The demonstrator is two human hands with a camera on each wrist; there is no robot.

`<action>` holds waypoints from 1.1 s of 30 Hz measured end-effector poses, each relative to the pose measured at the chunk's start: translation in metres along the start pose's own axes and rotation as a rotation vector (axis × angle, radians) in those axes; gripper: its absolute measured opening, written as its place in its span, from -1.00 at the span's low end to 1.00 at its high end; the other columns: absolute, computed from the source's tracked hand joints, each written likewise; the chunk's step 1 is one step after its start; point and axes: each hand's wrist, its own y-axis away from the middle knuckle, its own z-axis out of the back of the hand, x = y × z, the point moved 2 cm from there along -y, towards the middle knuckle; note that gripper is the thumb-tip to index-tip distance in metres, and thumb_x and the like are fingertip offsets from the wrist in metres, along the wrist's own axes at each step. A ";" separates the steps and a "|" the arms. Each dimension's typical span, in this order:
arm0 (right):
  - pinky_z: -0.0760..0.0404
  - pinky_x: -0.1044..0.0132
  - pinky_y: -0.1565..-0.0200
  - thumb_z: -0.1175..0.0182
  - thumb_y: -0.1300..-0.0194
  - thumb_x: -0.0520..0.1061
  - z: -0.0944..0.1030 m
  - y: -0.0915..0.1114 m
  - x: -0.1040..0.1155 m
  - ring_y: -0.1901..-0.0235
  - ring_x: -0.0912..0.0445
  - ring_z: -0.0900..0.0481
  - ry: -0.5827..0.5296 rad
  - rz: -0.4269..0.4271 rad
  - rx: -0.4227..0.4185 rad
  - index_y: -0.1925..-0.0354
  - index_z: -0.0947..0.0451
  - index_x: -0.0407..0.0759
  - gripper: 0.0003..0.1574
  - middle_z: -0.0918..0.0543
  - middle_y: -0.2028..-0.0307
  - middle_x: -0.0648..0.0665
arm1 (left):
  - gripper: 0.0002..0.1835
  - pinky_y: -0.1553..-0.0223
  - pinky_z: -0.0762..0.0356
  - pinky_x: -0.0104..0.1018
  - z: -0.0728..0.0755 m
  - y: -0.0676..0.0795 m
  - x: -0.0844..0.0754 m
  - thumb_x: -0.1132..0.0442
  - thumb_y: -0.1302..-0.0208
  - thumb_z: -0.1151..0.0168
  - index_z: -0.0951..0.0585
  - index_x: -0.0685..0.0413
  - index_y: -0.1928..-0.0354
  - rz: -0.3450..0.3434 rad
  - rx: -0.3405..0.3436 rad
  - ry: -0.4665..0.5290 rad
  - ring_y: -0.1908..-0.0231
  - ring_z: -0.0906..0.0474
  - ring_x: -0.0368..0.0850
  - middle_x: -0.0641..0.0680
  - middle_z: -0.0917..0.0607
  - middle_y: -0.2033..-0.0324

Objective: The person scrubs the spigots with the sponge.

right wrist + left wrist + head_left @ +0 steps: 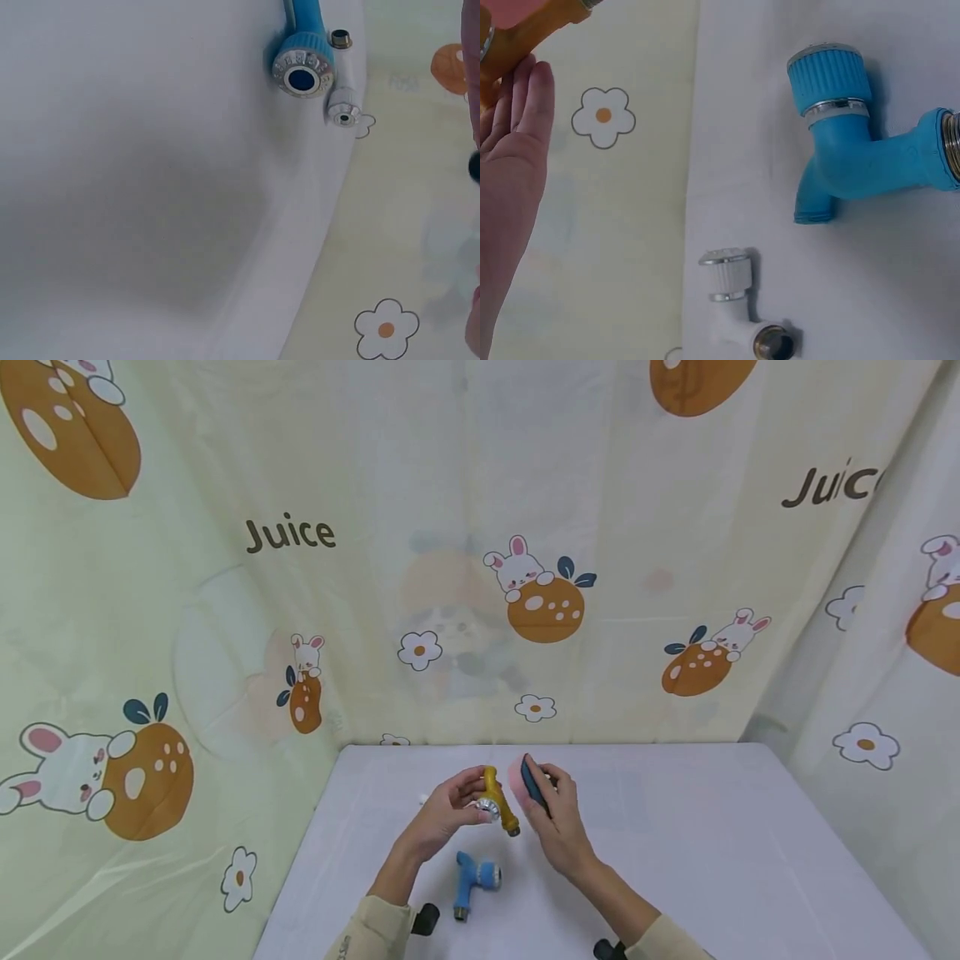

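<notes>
In the head view my left hand (441,817) holds a yellow plastic tap (492,787) with a silver-rimmed knob, above the table. Just right of it, my right hand (562,835) grips a pad, pink on one face and dark blue on the other, like a sponge (517,782). The pink face is turned toward the tap; whether they touch I cannot tell. A blue tap (467,883) lies on the table below the hands. The left wrist view has a white tap (731,289) beyond the blue one. Only slivers of the right hand's fingers (472,67) enter the right wrist view.
A white-covered table (675,860) lies under the hands. Behind it hangs a cream curtain (360,610) printed with rabbits, oranges and flowers, which also runs along both sides. Black wrist devices (425,919) sit at the cuffs.
</notes>
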 end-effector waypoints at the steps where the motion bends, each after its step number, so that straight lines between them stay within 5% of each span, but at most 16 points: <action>1: -0.52 0.01 -0.13 -0.04 -0.55 -0.08 0.000 0.002 0.002 -0.24 0.05 -0.22 -0.018 0.032 0.004 -0.60 -0.23 0.14 -0.27 -0.24 -0.43 -0.18 | -0.15 -0.21 -0.61 -0.35 0.002 0.000 0.000 0.37 -0.27 -0.44 -0.26 0.14 -0.55 -0.011 -0.022 0.020 -0.29 -0.53 -0.08 0.24 -0.48 -0.36; 7: -0.53 0.13 -0.12 -0.11 -0.35 -0.22 0.000 0.012 0.015 -0.24 0.02 -0.27 -0.009 0.268 0.011 -0.53 -0.34 -0.01 -0.20 -0.28 -0.42 -0.20 | -0.10 -0.19 -0.63 -0.33 0.004 -0.001 -0.001 0.43 -0.22 -0.46 -0.24 0.05 -0.55 -0.065 -0.064 0.064 -0.30 -0.51 -0.09 0.19 -0.46 -0.36; 12: -0.48 0.08 -0.21 -0.13 -0.38 -0.26 -0.005 0.014 0.022 -0.34 -0.09 -0.20 -0.020 0.311 0.036 -0.56 -0.30 -0.03 -0.19 -0.25 -0.45 -0.26 | -0.04 -0.20 -0.63 -0.31 0.001 -0.001 -0.006 0.41 -0.21 -0.50 -0.23 -0.01 -0.59 -0.090 -0.011 0.067 -0.31 -0.54 -0.12 0.12 -0.49 -0.33; 17: -0.44 -0.02 -0.12 -0.10 -0.43 -0.22 -0.011 0.013 0.021 -0.29 -0.07 -0.19 0.023 0.273 0.002 -0.56 -0.29 -0.03 -0.23 -0.27 -0.45 -0.28 | -0.03 -0.15 -0.67 -0.29 -0.001 0.000 -0.007 0.42 -0.17 -0.53 -0.28 -0.08 -0.58 -0.089 -0.013 0.049 -0.23 -0.63 -0.12 0.12 -0.55 -0.25; 23: -0.41 0.04 -0.02 -0.09 -0.53 -0.12 -0.014 0.007 0.017 -0.20 -0.03 -0.23 0.038 0.110 0.002 -0.54 -0.33 -0.01 -0.33 -0.32 -0.40 -0.32 | 0.00 -0.19 -0.64 -0.26 -0.002 0.002 -0.007 0.43 -0.11 -0.56 -0.31 -0.16 -0.57 -0.070 -0.025 -0.025 -0.26 -0.63 -0.01 0.17 -0.57 -0.26; 33: -0.37 -0.05 -0.09 -0.01 -0.60 -0.02 -0.010 -0.001 0.018 -0.25 -0.06 -0.15 0.005 -0.035 0.022 -0.57 -0.27 0.11 -0.35 -0.25 -0.43 -0.25 | 0.01 -0.29 -0.58 -0.15 -0.006 0.002 -0.013 0.38 -0.12 -0.58 -0.29 -0.11 -0.59 -0.044 0.028 -0.120 -0.27 -0.62 0.00 0.14 -0.65 -0.28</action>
